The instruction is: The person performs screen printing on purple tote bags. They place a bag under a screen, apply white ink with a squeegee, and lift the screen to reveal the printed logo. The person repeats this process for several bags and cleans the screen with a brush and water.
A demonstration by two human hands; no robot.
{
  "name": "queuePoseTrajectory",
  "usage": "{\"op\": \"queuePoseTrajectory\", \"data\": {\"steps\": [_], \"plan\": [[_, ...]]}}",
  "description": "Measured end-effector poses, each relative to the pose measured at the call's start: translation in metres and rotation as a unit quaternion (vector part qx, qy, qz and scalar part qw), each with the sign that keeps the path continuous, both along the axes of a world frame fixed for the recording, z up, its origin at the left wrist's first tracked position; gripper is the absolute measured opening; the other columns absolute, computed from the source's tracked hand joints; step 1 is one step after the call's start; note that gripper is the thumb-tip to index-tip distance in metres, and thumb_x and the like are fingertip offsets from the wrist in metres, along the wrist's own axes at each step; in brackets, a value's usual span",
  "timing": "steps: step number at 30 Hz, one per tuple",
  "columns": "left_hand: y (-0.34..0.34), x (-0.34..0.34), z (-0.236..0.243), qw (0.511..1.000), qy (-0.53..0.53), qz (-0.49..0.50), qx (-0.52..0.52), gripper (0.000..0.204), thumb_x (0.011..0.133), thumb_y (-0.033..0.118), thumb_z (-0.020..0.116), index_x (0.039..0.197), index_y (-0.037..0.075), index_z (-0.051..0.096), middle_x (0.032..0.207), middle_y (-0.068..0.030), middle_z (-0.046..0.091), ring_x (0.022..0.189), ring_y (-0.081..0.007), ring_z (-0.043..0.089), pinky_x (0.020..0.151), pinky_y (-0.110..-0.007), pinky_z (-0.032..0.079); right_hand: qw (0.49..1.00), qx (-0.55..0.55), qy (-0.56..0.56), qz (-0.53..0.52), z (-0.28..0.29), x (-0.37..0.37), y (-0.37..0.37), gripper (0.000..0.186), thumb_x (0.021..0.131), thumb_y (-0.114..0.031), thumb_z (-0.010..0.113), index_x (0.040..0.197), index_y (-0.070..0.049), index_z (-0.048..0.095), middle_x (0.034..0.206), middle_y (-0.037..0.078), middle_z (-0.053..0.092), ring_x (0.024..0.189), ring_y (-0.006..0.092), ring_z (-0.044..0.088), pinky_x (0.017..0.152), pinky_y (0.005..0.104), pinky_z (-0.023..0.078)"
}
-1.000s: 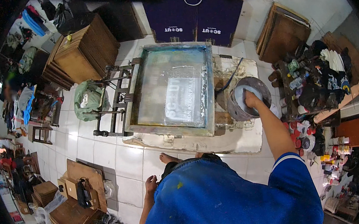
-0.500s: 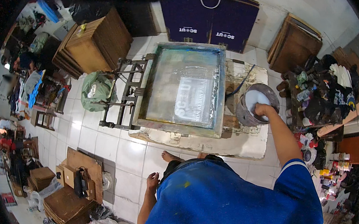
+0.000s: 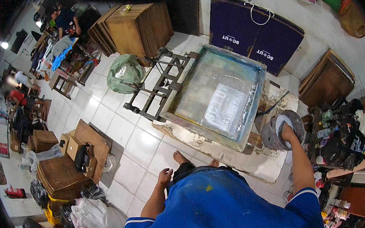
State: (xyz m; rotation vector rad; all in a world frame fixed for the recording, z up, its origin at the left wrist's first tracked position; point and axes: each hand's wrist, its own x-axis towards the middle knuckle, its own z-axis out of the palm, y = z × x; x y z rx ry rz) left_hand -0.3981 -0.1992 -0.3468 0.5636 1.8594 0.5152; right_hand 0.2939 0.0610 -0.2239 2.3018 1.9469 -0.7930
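Observation:
My right hand (image 3: 288, 133) reaches into a grey, stained bucket (image 3: 270, 134). White material (image 3: 286, 120) shows inside the bucket beside the hand. My fingers are hidden there, so what they hold, if anything, does not show. Hanging beside my thigh, my left hand (image 3: 165, 176) has its fingers loosely curled, with nothing visible in it. In front of me lies a framed printing screen (image 3: 187, 75) with pale lettering (image 3: 226, 109) on its mesh. Its left side meets a dark metal hinge frame (image 3: 157, 87). Wet-looking streaks run along the mesh's right side.
Under the screen is a worn whitish board (image 3: 259, 168). Dark blue panels (image 3: 254, 31) lean behind it. A cluttered rack (image 3: 339, 128) stands right of the bucket. Stacked brown boards (image 3: 138, 29), a green bag (image 3: 125, 73) and cardboard boxes (image 3: 60, 176) are leftward. People work at far left.
My view has turned, so the screen and bucket appear farther right. The bucket looks more tilted, with more of its outer wall showing. My right hand is still inside it.

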Motion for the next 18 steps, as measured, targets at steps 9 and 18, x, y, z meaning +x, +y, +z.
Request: {"op": "queuePoseTrajectory", "data": {"steps": [9, 18], "plan": [[-0.009, -0.001, -0.006, 0.999, 0.019, -0.029, -0.035, 0.065, 0.095, 0.039, 0.071, 0.138, -0.008, 0.057, 0.109, -0.0217, 0.073, 0.086, -0.0245, 0.07, 0.077, -0.037, 0.057, 0.987, -0.077, -0.137, 0.013, 0.013, -0.009, 0.006, 0.039, 0.089, -0.012, 0.06, 0.124, 0.005, 0.058, 0.123, 0.029, 0.067, 0.114, 0.0455, 0.065, 0.094, 0.0497, 0.052], [-0.004, 0.001, 0.003, 0.999, 0.023, -0.043, -0.008, 0.069, 0.095, 0.04, 0.071, 0.139, -0.01, 0.053, 0.116, -0.0256, 0.072, 0.102, -0.0294, 0.071, 0.087, -0.038, 0.057, 0.996, -0.081, -0.037, 0.023, -0.044, 0.035, 0.001, 0.047, 0.083, -0.011, 0.059, 0.126, 0.006, 0.061, 0.119, 0.026, 0.069, 0.116, 0.0455, 0.064, 0.098, 0.0491, 0.051]]}}
